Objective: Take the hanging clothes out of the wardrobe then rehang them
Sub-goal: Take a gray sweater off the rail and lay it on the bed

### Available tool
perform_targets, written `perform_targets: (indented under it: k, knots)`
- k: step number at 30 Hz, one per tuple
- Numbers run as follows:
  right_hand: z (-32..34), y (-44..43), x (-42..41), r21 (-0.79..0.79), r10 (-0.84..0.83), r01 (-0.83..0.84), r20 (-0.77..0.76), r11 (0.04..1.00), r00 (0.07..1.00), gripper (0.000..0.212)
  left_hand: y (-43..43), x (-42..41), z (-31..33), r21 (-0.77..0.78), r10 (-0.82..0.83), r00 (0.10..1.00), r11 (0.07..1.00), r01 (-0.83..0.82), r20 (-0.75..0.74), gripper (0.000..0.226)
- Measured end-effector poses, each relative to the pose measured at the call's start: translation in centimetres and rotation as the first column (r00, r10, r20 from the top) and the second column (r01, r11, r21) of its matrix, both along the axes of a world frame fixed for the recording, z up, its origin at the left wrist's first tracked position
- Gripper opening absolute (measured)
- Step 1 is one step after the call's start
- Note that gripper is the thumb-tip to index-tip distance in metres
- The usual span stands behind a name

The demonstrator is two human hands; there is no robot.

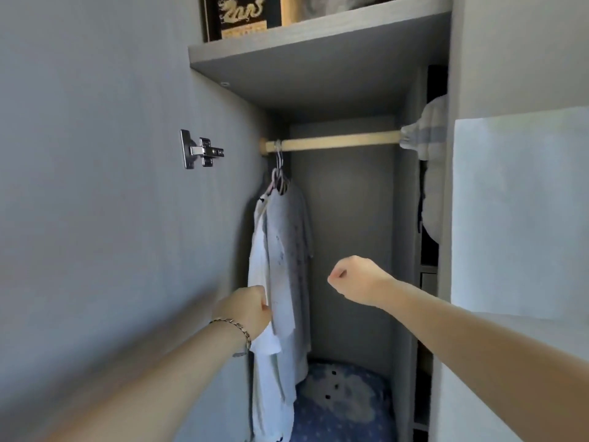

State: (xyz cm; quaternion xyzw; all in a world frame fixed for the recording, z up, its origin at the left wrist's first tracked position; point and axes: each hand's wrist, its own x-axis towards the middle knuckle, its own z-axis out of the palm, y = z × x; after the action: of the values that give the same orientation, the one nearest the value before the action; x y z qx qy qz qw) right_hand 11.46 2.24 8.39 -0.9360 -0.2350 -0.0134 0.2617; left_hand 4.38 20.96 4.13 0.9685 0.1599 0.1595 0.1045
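Head view — at seven o'clock our left hand (247, 311) grips the white hanging shirt (258, 266). Our right hand (353, 279), five o'clock, is fisted, empty.

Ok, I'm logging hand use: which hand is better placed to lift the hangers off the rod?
Probably the right hand: it holds nothing and is under the rod, free to reach the hangers. The left hand grips the white shirt.

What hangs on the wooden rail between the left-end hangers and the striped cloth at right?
Nothing: the head view shows the light wooden rail bare from the metal hangers to the pale striped cloth.
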Motion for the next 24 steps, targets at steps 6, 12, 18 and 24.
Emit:
perform_targets:
  k: [6,12,18,24]
  knots:
    - [5.4,8.1,5.2,0.162,0.035,-0.048,0.084,0.986,0.996,0.037,4.3,4.8,3.4,0.011,0.001,0.997,1.000,-0.002,0.078,0.010]
    - [9.8,16.8,11.0,0.335,0.048,-0.050,0.015,0.941,0.999,0.053,6.3,8.8,6.4,0.090,0.032,0.992,0.995,-0.043,0.120,0.011]
    - [9.9,19.1,14.9,0.483,-0.077,0.107,-0.081,0.869,0.994,0.037,7.7,11.2,6.7,0.096,0.047,0.979,0.993,-0.067,0.198,0.011]
    - [10.3,16.4,17.0,0.503,-0.265,0.182,0.098,0.845,0.959,0.028,7.6,12.5,7.1,-0.058,0.037,0.959,0.998,-0.022,0.281,0.020]
